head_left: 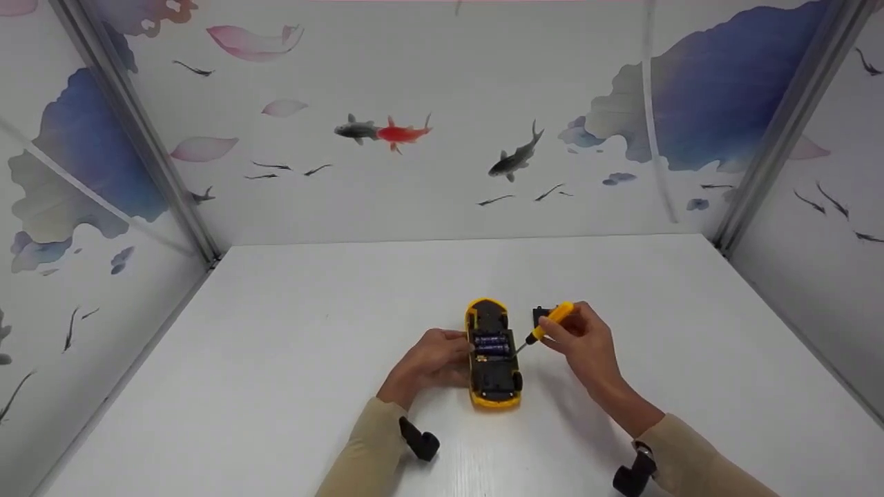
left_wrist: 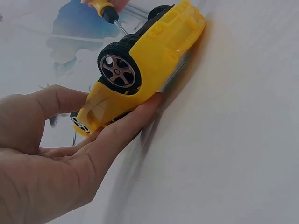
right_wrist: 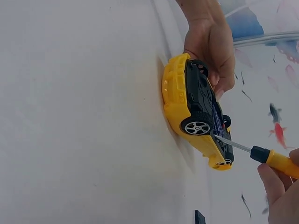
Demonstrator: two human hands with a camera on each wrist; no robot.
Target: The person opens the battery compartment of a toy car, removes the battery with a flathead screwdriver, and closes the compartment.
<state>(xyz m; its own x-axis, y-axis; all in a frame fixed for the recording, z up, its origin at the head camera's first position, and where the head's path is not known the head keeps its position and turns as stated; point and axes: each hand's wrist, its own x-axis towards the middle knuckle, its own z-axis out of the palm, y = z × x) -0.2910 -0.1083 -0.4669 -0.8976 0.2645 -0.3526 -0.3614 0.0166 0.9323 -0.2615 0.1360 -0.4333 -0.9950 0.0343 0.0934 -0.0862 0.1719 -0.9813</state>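
Observation:
A yellow toy car (head_left: 496, 386) lies upside down on the white table, its black underside facing up and blue batteries (head_left: 492, 345) showing in an uncovered compartment. My left hand (head_left: 434, 360) grips the car's left side, thumb and fingers about the body, as the left wrist view also shows on the yellow shell (left_wrist: 156, 51). Between the fingertips of my right hand (head_left: 585, 345) is a yellow-handled screwdriver (head_left: 552, 323). In the right wrist view the screwdriver's metal shaft (right_wrist: 236, 145) reaches the compartment's edge; whether its tip touches there, I cannot tell.
A small black part (head_left: 542, 315) lies on the table (head_left: 276, 359) just beyond the screwdriver, partly behind it and my right hand. White panels with painted fish and leaves stand at the back and on both sides.

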